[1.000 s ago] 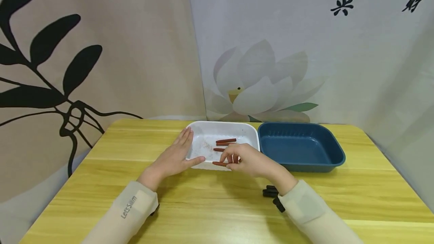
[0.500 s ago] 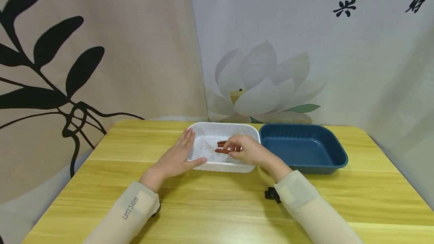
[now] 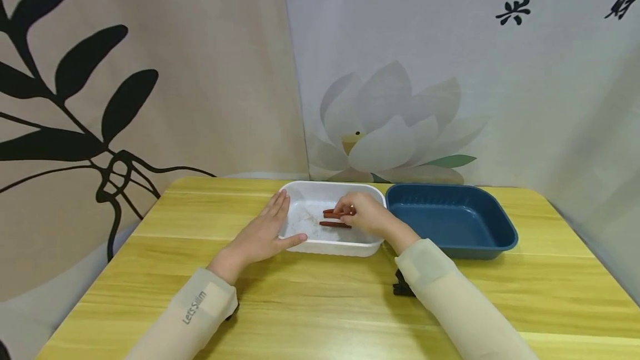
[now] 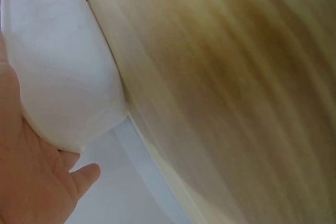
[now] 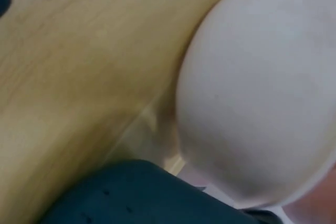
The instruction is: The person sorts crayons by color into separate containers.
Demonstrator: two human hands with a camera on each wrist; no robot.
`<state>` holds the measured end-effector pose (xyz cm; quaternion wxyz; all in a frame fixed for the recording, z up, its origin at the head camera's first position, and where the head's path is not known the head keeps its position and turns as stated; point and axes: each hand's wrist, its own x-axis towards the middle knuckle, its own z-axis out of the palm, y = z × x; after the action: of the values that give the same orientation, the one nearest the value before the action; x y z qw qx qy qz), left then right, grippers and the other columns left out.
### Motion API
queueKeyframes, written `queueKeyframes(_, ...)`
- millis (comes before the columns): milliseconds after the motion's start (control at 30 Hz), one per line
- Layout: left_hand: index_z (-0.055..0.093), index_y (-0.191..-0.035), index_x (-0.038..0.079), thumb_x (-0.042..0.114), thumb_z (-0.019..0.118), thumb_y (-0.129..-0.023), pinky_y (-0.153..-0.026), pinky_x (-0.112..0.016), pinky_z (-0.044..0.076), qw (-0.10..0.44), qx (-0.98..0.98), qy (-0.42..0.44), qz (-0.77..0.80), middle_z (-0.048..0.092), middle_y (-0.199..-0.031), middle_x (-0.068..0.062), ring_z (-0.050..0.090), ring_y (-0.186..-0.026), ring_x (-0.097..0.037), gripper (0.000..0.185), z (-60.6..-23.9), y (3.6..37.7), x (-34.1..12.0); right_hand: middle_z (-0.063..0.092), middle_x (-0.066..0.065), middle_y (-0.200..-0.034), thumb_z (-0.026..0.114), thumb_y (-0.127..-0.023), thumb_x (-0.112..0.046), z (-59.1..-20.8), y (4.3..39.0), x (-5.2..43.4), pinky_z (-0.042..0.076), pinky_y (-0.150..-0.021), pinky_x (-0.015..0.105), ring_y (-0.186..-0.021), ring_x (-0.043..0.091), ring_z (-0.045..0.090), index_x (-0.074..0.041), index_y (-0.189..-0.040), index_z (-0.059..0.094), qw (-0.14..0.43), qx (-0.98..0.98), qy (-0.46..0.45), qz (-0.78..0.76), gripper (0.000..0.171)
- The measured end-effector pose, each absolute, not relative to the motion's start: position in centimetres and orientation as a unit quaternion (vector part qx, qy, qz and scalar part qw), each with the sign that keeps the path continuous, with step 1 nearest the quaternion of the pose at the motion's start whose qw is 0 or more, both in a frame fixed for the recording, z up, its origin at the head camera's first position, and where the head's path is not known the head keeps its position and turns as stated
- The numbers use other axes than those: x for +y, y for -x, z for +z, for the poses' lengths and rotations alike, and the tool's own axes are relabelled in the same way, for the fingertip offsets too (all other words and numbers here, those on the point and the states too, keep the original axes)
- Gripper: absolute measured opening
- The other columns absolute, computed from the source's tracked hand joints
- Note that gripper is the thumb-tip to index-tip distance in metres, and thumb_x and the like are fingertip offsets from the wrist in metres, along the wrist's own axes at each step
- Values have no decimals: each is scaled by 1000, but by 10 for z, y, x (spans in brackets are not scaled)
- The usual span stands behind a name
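In the head view, a white tray [image 3: 320, 248] stands on the table. My left hand [image 3: 256, 240] lies against its left end, fingers straight along the outside and thumb at the front rim. The left wrist view shows this hand [image 4: 31, 171] against the white wall. My right hand [image 3: 365, 213] reaches into the tray, its fingertips curled on a reddish-brown cinnamon stick [image 3: 330, 215] in the back group. Another cinnamon stick [image 3: 335, 224] lies apart, nearer the front. The fingers partly hide the back sticks. In the right wrist view, the tray wall [image 5: 257, 93] hides the fingertips.
A dark blue tray [image 3: 450, 221] stands directly right of the white one, their ends close together. Pale brown crumbs lie on the white tray's floor. The wooden table [image 3: 310, 304] extends in front, and a printed curtain [image 3: 225, 71] hangs behind.
My right hand has moved from the tray's front rim, where it held a cinnamon stick, back to the sticks at the rear. The left hand keeps its place; the view has shifted slightly.
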<state>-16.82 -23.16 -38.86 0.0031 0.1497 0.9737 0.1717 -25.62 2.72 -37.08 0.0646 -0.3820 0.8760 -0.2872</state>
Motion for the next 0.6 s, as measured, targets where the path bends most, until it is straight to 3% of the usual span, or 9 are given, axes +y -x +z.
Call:
queueKeyframes(233, 10, -156, -6, 67, 49, -94, -126, -47, 14, 4, 974, -153, 167, 0, -167, -19, 1, -156, -32, 103, -387, 167, -230, 69, 5, -86, 68, -90, -3, -378, 264, 26, 49, -73, 30, -79, 16, 56, -6, -99, 75, 69, 881, 374, -281, 12)
queueKeyframes(600, 11, -155, -7, 66, 49, -94, -126, -48, 14, -6, 975, -156, 160, 1, -166, -21, 2, -156, -33, 103, -389, 168, -232, 70, 6, -94, 66, -91, -5, -380, 267, 18, 52, -80, 35, -86, 18, 58, -7, -99, 75, 88, 890, 343, -289, 12)
